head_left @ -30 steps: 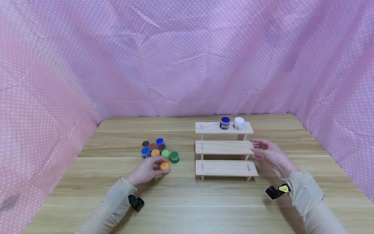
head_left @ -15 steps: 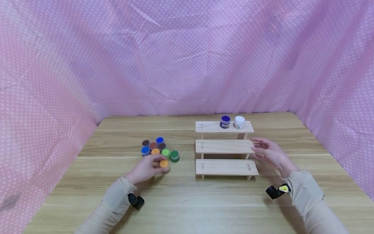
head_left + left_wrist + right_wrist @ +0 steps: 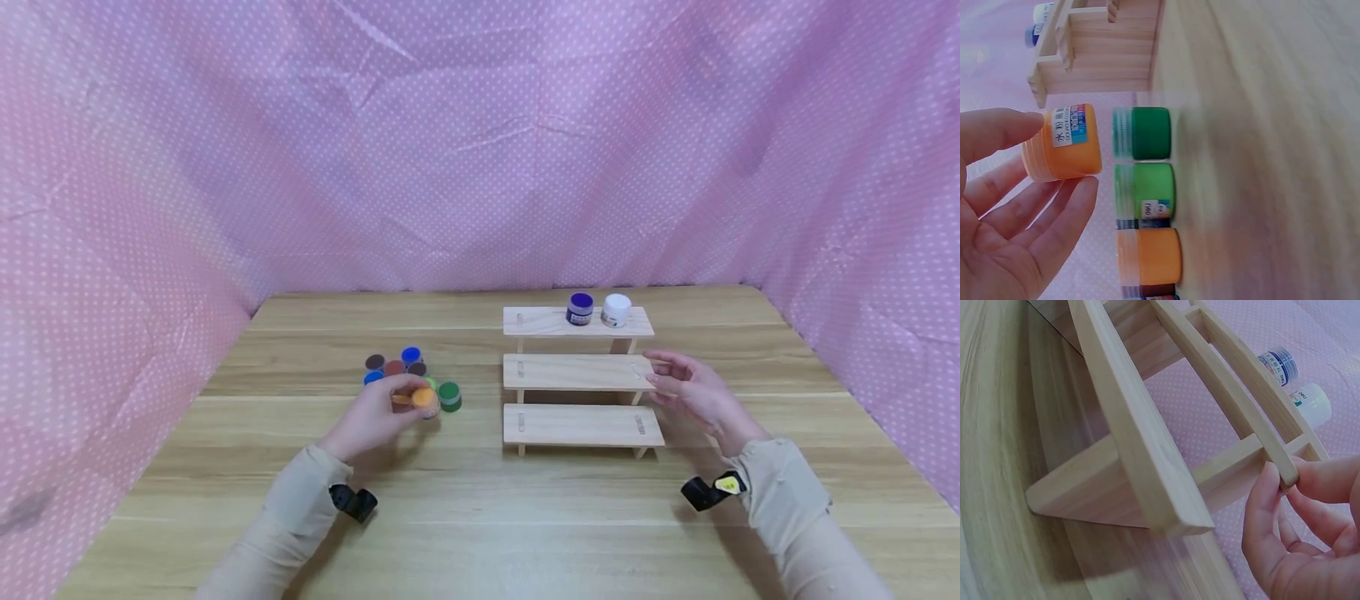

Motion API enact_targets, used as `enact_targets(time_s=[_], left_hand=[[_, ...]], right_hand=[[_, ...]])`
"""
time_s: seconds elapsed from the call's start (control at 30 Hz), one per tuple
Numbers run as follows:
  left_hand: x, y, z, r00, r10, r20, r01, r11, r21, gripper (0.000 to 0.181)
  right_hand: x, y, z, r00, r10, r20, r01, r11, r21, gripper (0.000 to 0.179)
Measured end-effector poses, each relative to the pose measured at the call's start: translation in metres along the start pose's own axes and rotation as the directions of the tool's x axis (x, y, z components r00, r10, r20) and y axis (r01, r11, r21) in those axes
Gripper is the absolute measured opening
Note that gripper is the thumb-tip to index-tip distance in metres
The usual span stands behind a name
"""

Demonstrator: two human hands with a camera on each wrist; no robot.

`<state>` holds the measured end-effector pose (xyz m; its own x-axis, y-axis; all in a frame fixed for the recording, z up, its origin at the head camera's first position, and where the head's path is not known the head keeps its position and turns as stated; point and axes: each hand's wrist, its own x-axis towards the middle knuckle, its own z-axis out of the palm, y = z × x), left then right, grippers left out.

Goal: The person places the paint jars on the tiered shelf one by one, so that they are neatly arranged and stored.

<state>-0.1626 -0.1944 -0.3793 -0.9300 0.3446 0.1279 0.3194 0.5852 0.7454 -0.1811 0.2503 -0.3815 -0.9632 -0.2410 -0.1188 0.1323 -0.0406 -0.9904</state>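
Left hand [image 3: 375, 418] grips orange jar [image 3: 424, 400]; wooden rack [image 3: 577, 425] lies at its three o'clock, right hand [image 3: 696, 398] pinching middle board [image 3: 573, 372].

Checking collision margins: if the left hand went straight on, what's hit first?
Likely the dark green paint jar, just beyond the orange gouache jar the left hand holds. Height is unclear, though: the held jar looks higher in the left wrist view, so might clear it.

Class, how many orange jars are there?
2: one jar in the left hand; the second jar on the table, beside the light green jar, partly hidden in the head view.
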Motion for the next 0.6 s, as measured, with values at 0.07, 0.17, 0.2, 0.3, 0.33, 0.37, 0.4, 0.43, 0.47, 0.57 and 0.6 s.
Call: enact_targets(time_s=[0.07,0.17,0.2,0.3,0.33,0.37,0.4,0.43,0.47,0.57,0.6], left_hand=[[0.001,0.003,-0.001,1.000,0.013,-0.014,-0.013,1.000,-0.006,0.031],[0.001,0.006,-0.002,0.999,0.026,-0.032,-0.026,1.000,-0.015,0.032],[0.001,0.008,-0.002,0.999,0.029,-0.039,-0.030,0.999,-0.015,0.033],[0.001,0.012,-0.001,0.998,0.040,-0.054,-0.041,0.999,-0.021,0.033],[0.001,0.013,-0.001,0.997,0.043,-0.059,-0.044,0.999,-0.023,0.033],[0.001,0.015,-0.001,0.997,0.047,-0.065,-0.049,0.998,-0.027,0.033],[0.001,0.016,-0.001,0.996,0.049,-0.071,-0.051,0.998,-0.031,0.034],[0.001,0.017,-0.001,0.996,0.050,-0.075,-0.053,0.998,-0.037,0.034],[0.001,0.018,0.000,0.996,0.053,-0.078,-0.056,0.998,-0.038,0.034],[0.002,0.022,0.000,0.994,0.063,-0.089,-0.066,0.997,-0.034,0.036],[0.003,0.023,0.000,0.993,0.071,-0.091,-0.074,0.997,-0.035,0.036]], right_hand=[[0.000,0.000,0.000,1.000,-0.004,0.001,0.004,1.000,-0.002,0.029],[0.000,0.001,0.001,1.000,-0.014,0.008,0.014,1.000,0.001,0.031],[0.000,0.001,0.001,1.000,-0.015,0.005,0.015,1.000,0.002,0.031],[-0.001,0.002,0.001,1.000,-0.023,-0.003,0.023,1.000,-0.008,0.031],[-0.001,0.002,0.001,1.000,-0.023,-0.010,0.023,1.000,-0.009,0.031],[-0.001,0.002,0.001,1.000,-0.025,-0.012,0.025,1.000,-0.018,0.031],[0.000,0.003,0.001,0.999,-0.026,-0.019,0.026,1.000,-0.017,0.031],[0.000,0.003,0.001,0.999,-0.026,-0.019,0.026,1.000,-0.018,0.031],[0.000,0.003,0.000,0.999,-0.025,-0.022,0.025,1.000,-0.014,0.030],[0.000,0.003,0.001,1.000,-0.023,-0.019,0.023,1.000,-0.016,0.030],[0.000,0.003,0.001,1.000,-0.021,-0.023,0.021,1.000,-0.013,0.030]])
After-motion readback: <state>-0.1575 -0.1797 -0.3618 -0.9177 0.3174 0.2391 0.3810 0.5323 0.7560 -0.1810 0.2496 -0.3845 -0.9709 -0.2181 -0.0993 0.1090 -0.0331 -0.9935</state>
